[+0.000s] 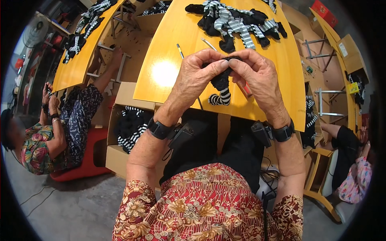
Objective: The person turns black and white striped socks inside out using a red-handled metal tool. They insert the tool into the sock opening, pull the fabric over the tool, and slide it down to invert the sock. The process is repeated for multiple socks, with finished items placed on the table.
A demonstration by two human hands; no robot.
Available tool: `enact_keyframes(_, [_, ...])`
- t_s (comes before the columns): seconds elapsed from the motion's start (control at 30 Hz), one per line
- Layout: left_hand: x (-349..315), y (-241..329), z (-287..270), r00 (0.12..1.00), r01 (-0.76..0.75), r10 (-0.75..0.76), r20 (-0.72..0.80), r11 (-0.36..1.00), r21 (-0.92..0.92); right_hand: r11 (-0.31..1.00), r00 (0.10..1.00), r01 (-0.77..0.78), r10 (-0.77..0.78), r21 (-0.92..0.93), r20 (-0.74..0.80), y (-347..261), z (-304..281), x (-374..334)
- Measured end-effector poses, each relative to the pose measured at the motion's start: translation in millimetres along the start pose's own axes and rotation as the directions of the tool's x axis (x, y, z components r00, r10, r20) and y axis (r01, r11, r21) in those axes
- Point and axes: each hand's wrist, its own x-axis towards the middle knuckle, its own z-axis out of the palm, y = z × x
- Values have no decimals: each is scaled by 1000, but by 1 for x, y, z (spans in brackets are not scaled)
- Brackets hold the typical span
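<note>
A black, fuzzy knitted piece [220, 81] with a black-and-white striped end hangs between my hands, just above the yellow table [155, 86]. I cannot tell whether it is a sock or a glove. My left hand [200, 71] pinches its upper edge between thumb and fingers. Close beside it, my right hand [257, 74] pinches the same edge, with the thumb tips nearly touching. The striped end [220, 97] curls down toward the table's near edge. A small red object [246, 90] lies partly hidden under my right hand.
A heap of black and striped knitted pieces [237, 22] covers the table's far part. Slim rods [179, 50] lie left of my hands. An open cardboard box [116, 154] with more pieces stands left of my legs. Other people sit at tables on both sides.
</note>
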Motion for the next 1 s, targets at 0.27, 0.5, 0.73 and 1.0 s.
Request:
enact_keyframes(0.27, [-2,-7,-8,1000,1,-3,-15,992,-125,977,993,-82,96,195,-63,6,-11,-1])
enact_keyframes(0.5, [-10,-17,4,984,164,-177,-3,920,-357,957,998,-59,63,283,-5,3,-8,3])
enact_keyframes(0.73, [-13,-10,3,985,123,-164,-59,894,-431,784,907,358,-420,-507,-9,-34,10,-19])
enact_keyframes(1.0, [-12,-22,-7,964,155,-258,-65,742,-652,753,781,611,-522,-245,344,-121,43,-117])
